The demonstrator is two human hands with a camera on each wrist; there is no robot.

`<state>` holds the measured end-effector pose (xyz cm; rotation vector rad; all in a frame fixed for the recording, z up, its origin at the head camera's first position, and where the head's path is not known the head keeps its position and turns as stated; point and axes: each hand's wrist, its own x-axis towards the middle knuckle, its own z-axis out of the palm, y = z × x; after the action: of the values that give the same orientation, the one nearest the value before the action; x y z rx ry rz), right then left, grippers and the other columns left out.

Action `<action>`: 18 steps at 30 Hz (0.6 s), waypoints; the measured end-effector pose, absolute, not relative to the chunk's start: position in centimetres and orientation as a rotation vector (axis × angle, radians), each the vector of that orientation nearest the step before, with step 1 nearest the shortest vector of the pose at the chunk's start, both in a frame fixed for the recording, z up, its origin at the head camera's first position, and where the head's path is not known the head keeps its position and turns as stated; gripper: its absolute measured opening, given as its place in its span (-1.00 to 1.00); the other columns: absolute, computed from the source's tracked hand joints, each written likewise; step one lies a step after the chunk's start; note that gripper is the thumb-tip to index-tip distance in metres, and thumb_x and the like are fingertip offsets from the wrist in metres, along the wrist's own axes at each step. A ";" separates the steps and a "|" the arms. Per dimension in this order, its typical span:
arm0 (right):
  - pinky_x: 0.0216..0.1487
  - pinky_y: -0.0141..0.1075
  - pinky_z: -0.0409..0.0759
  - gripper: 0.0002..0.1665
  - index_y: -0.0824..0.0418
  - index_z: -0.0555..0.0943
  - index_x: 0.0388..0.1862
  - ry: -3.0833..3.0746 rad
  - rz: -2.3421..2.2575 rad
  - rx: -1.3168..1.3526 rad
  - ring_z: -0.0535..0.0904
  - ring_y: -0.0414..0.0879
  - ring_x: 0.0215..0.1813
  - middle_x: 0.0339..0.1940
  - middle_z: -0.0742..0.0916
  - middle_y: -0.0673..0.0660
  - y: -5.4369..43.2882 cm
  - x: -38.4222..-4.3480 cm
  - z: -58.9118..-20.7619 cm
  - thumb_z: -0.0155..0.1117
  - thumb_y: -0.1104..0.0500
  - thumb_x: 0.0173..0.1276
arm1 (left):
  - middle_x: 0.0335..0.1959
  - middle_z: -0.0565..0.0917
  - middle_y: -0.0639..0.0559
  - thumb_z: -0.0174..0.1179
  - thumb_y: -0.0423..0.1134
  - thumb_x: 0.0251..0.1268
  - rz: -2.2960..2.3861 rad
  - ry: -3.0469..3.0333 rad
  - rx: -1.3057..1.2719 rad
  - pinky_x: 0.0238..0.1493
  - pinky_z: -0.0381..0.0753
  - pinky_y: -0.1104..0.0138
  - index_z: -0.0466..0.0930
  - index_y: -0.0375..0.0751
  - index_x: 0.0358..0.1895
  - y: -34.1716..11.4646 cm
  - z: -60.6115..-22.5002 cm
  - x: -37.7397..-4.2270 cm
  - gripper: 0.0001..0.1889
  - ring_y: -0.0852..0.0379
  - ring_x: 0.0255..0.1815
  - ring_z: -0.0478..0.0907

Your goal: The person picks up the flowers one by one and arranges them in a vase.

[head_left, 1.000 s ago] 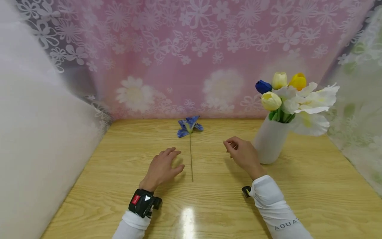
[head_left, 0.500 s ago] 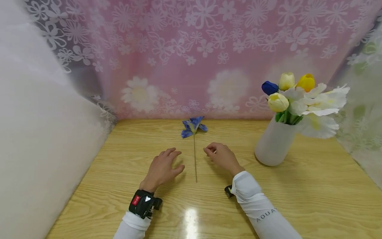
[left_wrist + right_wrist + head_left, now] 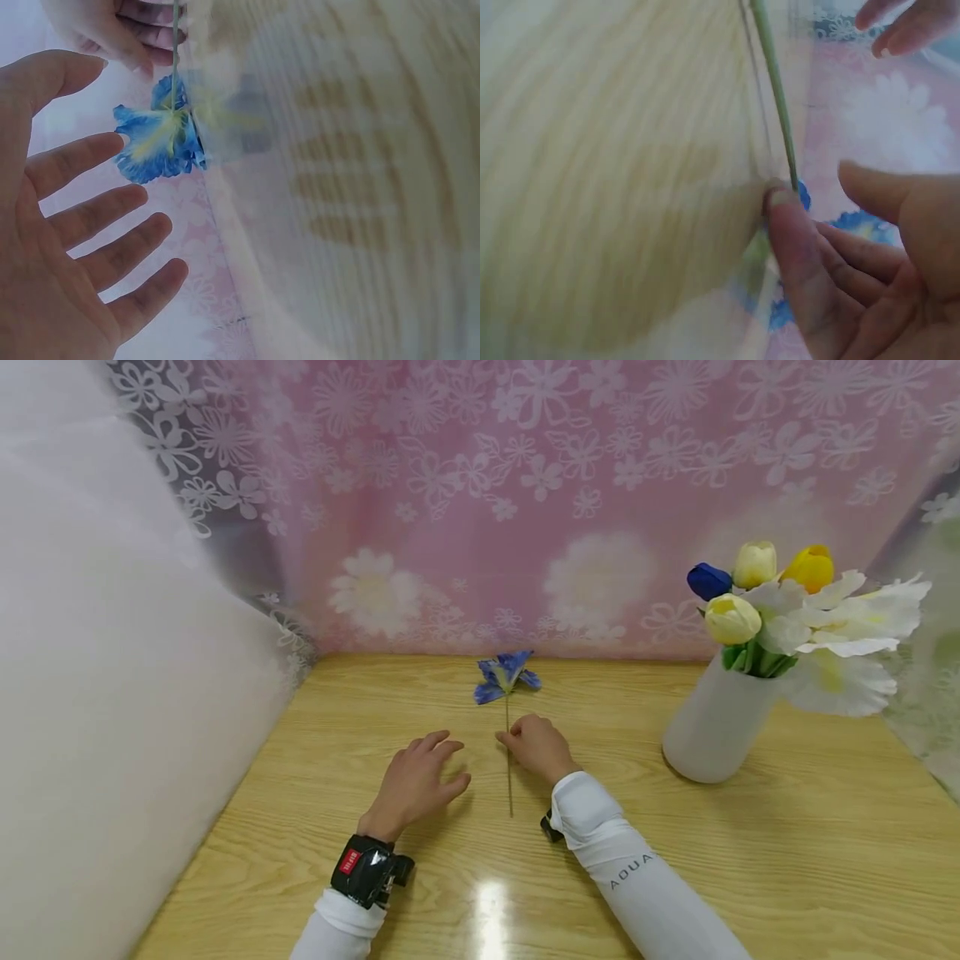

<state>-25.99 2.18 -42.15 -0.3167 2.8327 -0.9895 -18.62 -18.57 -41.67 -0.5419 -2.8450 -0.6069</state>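
A blue artificial flower (image 3: 507, 675) lies on the wooden table in the head view, petals toward the back and thin green stem (image 3: 510, 789) toward me. My right hand (image 3: 538, 747) is at the middle of that stem. In the right wrist view my right index fingertip (image 3: 781, 196) meets the stem, while the thumb (image 3: 874, 191) stands apart from it. To the stem's left, my left hand (image 3: 420, 781) hovers with fingers spread and holds nothing. Its bare palm (image 3: 52, 262) shows in the left wrist view.
On the right stands a white vase (image 3: 712, 727) with yellow, cream and blue tulips (image 3: 732, 619) and large white flowers (image 3: 843, 635). A pink floral curtain (image 3: 480, 527) hangs behind the table (image 3: 360, 710), and a white cloth (image 3: 150, 652) closes the left side.
My right hand has moved left from beside the vase to the flower's stem. The left hand keeps its pose. The head view has turned slightly left.
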 end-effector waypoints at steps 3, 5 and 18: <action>-0.70 -0.35 0.31 -0.56 0.21 0.64 -0.67 2.866 -0.970 -0.289 0.40 -0.17 -0.75 -0.83 0.54 -0.02 1.7 -26.4 -42.3 0.23 0.05 0.39 | 0.26 0.45 -0.13 0.22 0.00 0.26 -0.622 -2.839 -0.554 0.08 0.41 -0.13 0.58 -0.09 0.16 -18.5 -41.8 -18.6 -0.56 -0.18 0.19 0.42; -0.65 -0.35 0.38 -0.61 0.21 0.66 -0.66 2.870 -0.972 -0.259 0.46 -0.17 -0.73 -0.82 0.57 -0.02 1.5 -26.6 -42.4 0.25 0.11 0.36 | 0.25 0.46 -0.13 0.22 -0.02 0.27 -0.632 -2.830 -0.563 0.08 0.41 -0.13 0.58 -0.10 0.15 -18.5 -41.8 -18.6 -0.57 -0.19 0.19 0.42; -0.52 -0.33 0.59 -0.79 0.32 0.69 -0.15 2.715 -1.371 -0.144 0.66 -0.07 -0.51 -0.49 0.73 0.11 2.8 -24.9 -41.5 0.21 0.23 0.39 | 0.25 0.46 -0.13 0.20 0.01 0.28 -0.617 -2.864 -0.567 0.09 0.40 -0.12 0.59 -0.10 0.15 -18.5 -41.8 -18.4 -0.57 -0.19 0.18 0.42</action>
<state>-24.94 2.76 -41.55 -0.1441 2.7148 -1.3707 -18.38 -18.47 -41.79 -0.5671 -2.8637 -0.6172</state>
